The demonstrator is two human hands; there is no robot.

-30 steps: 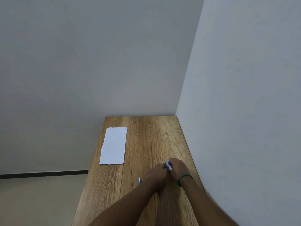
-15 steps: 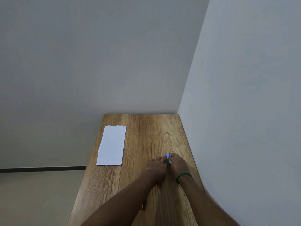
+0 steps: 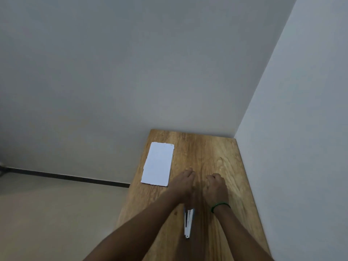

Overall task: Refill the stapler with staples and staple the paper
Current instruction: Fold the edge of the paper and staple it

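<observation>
- A long, narrow white stapler with a blue far end (image 3: 188, 222) lies flat on the table between the two forearms, nearer than both hands. A dark channel runs along it. Its far tip sits just behind the left wrist, and no finger touches it.
- A thin green band (image 3: 220, 205) circles the right wrist, to the right of the stapler's blue end.
- The right hand (image 3: 215, 187) rests knuckles-up on the wood with its fingers curled under. I cannot tell whether anything sits inside the curl.
- The left hand (image 3: 185, 180) lies just left of the right one with a strip of bare wood between them. Its fingers reach forward loosely and nothing shows in them, though the hand is blurred.
- A white rectangular sheet of paper with a ragged near edge (image 3: 158, 163) lies flat beyond and left of the left hand, by the table's left edge, untouched.
- The brown wood-grain table (image 3: 207, 147) runs on past both hands into a corner of grey walls (image 3: 131, 72).
- Half a second ago the hands met, pinching a small blue-and-white piece between them; now they are apart and that piece is not seen.
- The stapler was hidden under the left forearm then; now most of it shows. The paper keeps its place.
</observation>
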